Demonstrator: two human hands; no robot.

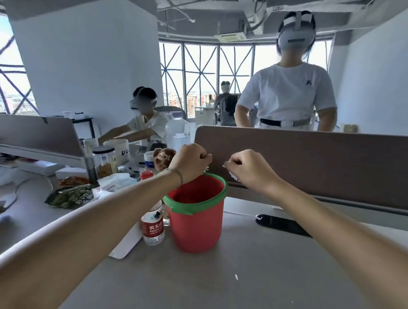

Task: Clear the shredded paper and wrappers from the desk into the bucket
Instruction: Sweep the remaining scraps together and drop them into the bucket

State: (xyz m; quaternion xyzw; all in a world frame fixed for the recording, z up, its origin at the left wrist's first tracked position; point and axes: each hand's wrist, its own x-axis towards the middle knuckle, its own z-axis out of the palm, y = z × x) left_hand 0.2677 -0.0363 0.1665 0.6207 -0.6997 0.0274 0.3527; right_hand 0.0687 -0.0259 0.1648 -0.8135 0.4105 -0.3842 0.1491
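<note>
Shredded paper is down to very little on the near desk (228,283) — one white scrap (236,277) lies alone on the grey top, well short of the bucket and nearer the right forearm than the left. Beyond it the red bucket (196,216) with its green rim stands upright, mouth open to the ceiling, a water bottle (152,224) just beside its left wall and a dark flat object (282,223) lying well apart to its right. Both hands are raised at the bucket's far side. The left hand (191,163) is curled into a fist, a bit of white paper (206,169) peeping out beneath the knuckles, and it hangs almost directly above the far rim, so what it grips should fall inside if let go. The right hand (251,168) is also curled, pinching crumpled white paper (232,176) between thumb and fingers, but it sits off to the right of the rim, outside the opening; it would likely need to travel left before releasing. The room for that is open air, bounded behind by the brown divider panel (316,153), which runs across just past both hands. To the left, past the bottle, a green wrapper (70,196) and other packets lie on the neighbouring stretch of desk — nearer the left hand. Farther back, people wearing headsets stand and sit by the windows.
</note>
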